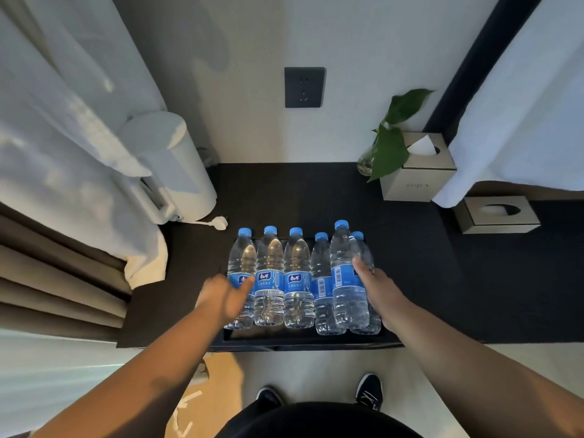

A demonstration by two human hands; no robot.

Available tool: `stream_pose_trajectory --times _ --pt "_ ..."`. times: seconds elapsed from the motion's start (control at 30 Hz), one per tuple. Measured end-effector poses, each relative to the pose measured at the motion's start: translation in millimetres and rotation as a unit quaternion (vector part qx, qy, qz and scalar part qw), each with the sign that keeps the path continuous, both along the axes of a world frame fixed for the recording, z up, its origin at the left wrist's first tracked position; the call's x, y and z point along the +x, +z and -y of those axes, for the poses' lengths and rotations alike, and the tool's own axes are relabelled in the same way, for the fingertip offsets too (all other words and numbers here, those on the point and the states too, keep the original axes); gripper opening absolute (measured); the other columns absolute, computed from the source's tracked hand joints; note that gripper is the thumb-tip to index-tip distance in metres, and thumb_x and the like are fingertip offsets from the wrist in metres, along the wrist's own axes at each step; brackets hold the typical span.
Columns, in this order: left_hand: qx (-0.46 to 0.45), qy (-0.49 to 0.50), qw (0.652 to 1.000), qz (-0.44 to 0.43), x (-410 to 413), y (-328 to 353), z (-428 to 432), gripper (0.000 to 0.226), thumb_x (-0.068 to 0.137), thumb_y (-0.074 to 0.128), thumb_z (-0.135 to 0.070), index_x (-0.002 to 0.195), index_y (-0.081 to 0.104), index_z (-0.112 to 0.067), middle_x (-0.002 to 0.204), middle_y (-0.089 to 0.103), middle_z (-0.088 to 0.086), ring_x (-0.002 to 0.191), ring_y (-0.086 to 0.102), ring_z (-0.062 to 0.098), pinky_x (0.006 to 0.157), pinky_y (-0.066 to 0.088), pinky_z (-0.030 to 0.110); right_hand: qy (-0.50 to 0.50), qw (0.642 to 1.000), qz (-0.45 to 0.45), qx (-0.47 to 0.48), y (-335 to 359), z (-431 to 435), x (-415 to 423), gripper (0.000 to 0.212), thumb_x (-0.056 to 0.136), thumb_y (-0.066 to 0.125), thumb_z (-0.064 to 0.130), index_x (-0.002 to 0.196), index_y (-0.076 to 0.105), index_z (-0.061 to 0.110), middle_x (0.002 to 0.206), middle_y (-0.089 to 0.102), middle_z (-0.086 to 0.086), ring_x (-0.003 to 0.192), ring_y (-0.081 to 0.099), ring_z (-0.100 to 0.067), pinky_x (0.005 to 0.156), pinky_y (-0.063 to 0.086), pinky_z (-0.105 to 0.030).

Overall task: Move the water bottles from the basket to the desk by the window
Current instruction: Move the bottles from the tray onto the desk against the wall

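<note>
Directly below the head camera, six clear water bottles (297, 279) with blue caps stand upright in a row on a shallow black tray (300, 339), which sits at the near edge of a dark desk (442, 279). No basket is in view. The right hand (376, 289) reaches in from the lower right and wraps the raised bottle (346, 279), second from the right. Its long axis is vertical and its cap sits higher than the rest, so it seems to be off the tray floor. The end bottle (366, 251) stands just behind it, touching the fingers. The left hand (226, 295) comes in from the lower left and grips the leftmost bottle (241, 257) low on its body, with the thumb lying across the blue label. Each hand is at its own end of the row. The bottles stand shoulder to shoulder, so the raised one probably has to go straight down into a tight gap between its neighbours. Bare desk lies to the right of the tray. A pale curtain (63, 153) hangs at far left, beside a white cylindrical appliance (180, 172) whose plug (219, 222) lies loose just behind the tray. At the back right are a leafy plant (392, 143) and a tissue box (414, 178), well apart from the bottles.
</note>
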State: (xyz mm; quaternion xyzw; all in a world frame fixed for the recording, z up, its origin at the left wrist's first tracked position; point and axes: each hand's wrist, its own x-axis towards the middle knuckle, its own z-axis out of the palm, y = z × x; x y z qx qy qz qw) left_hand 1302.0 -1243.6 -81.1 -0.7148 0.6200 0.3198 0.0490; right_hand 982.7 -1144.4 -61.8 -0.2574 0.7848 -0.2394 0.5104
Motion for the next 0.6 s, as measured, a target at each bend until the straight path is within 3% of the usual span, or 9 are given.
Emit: stream_pose_trajectory --times 0.17,0.37,0.5,0.6 --pt "-0.017 0.000 1.000 -0.005 -1.4 -4.4 -10.3 0.065 0.091 0.055 -0.067 0.100 0.069 -0.004 0.100 0.070 0.016 0.085 0.069 0.028 0.077 0.059 0.039 0.020 1.000 -0.016 0.014 3.7 1.4 -7.2 0.101 0.070 0.046 0.099 0.131 0.065 0.021 0.136 0.060 -0.013 0.120 0.062 -0.032 0.108 0.048 -0.054" --pt "-0.057 -0.007 0.998 -0.036 2.7 -2.2 -19.3 0.056 0.091 0.057 -0.065 0.100 0.068 -0.010 0.099 0.070 0.010 0.087 0.070 0.026 0.080 0.061 0.041 0.025 0.995 -0.089 0.027 7.3 4.9 -2.0 0.099 0.083 0.047 0.089 0.143 0.053 0.011 0.139 0.053 -0.015 0.120 0.058 -0.031 0.105 0.049 -0.052" --pt "-0.065 -0.024 0.997 -0.039 11.3 4.4 -8.7 0.046 0.091 0.059 -0.061 0.094 0.061 -0.016 0.095 0.065 0.004 0.081 0.066 0.021 0.065 0.052 0.032 0.029 0.982 -0.187 0.007 12.8 14.3 11.8 0.087 0.089 0.053 0.078 0.140 0.051 0.007 0.134 0.051 -0.018 0.125 0.049 -0.034 0.103 0.047 -0.049" --pt "-0.067 -0.050 0.996 -0.043 15.8 7.7 4.8 0.039 0.091 0.062 -0.058 0.086 0.055 -0.021 0.090 0.062 0.001 0.073 0.060 0.014 0.055 0.040 0.028 0.033 0.968 -0.248 -0.016 19.6 22.3 26.7 0.083 0.092 0.058 0.069 0.149 0.045 0.009 0.143 0.046 -0.020 0.135 0.042 -0.038 0.106 0.042 -0.046"
